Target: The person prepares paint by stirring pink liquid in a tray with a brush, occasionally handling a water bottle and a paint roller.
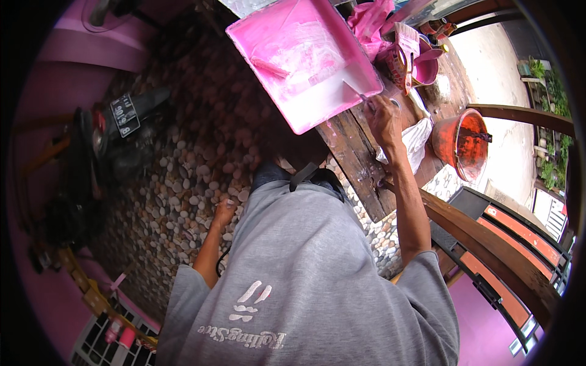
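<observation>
My right hand (384, 119) is closed at the near right corner of a pink paint tray (295, 119), gripping a thin grey tool (354, 89) whose tip reaches over the tray. Its exact kind is hidden by my fingers. White and pink paint (311, 100) coats the tray's floor, and a pink bar-shaped piece (269, 67) lies in it towards the left. Down by my side, my left hand (224, 213) hangs away from everything with its fingers curled; I see nothing in it. Beside my right hand is a crumpled white cloth (415, 143).
Tray and cloth rest on a worn wooden table (366, 177). A paintbrush (407, 39) stands by a pink-stained pot (426, 70) and a pink plastic bag (370, 24). An orange bucket (461, 146) is at the right. A motorbike (125, 140) stands left on the pebbled floor (183, 177).
</observation>
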### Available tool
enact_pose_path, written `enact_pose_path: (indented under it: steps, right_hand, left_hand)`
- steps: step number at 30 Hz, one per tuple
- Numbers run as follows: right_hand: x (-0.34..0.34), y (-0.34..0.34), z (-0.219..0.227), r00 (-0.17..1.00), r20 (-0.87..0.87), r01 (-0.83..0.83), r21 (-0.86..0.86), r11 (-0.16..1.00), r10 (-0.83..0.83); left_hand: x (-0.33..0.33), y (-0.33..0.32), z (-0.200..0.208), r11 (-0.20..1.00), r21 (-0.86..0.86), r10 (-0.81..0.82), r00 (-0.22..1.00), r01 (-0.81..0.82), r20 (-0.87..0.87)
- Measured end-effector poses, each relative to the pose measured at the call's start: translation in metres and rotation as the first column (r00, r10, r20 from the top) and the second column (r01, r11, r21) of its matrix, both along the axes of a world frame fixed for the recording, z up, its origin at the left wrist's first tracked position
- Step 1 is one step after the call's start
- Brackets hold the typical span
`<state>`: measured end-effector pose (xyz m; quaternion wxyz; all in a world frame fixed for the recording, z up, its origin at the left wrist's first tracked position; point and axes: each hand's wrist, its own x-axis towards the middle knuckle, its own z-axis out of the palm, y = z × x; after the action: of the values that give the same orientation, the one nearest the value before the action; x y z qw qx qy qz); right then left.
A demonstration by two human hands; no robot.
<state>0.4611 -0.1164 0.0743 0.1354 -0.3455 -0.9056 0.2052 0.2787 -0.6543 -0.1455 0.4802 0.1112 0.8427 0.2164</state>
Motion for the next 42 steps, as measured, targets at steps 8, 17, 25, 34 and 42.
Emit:
enact_pose_path:
  steps: [8, 17, 25, 34, 42]
  right_hand:
    - [-0.005, 0.001, 0.003, 0.999, -0.034, 0.021, -0.049, 0.999, -0.023]
    - [-0.008, 0.013, 0.005, 0.985, -0.151, 0.083, -0.050, 0.995, -0.089]
    - [-0.006, 0.010, 0.004, 0.997, -0.075, 0.001, -0.051, 0.999, -0.005]
    - [-0.002, 0.015, 0.003, 0.997, -0.074, 0.024, 0.001, 1.000, -0.024]
    - [-0.006, 0.025, 0.000, 0.996, -0.079, 0.055, 0.144, 0.988, -0.043]
  left_hand:
    - [-0.004, 0.021, 0.017, 0.998, 0.058, 0.021, 0.999, -0.023, 0.026]
    - [0.001, 0.021, 0.025, 0.997, 0.038, -0.065, 0.994, 0.068, -0.083]
    - [0.003, 0.034, 0.039, 1.000, -0.008, 0.029, 1.000, -0.029, -0.005]
    - [0.003, 0.047, 0.055, 0.999, -0.016, 0.037, 0.999, -0.037, 0.005]
    - [0.004, 0.043, 0.049, 1.000, -0.007, 0.024, 1.000, -0.024, 0.008]
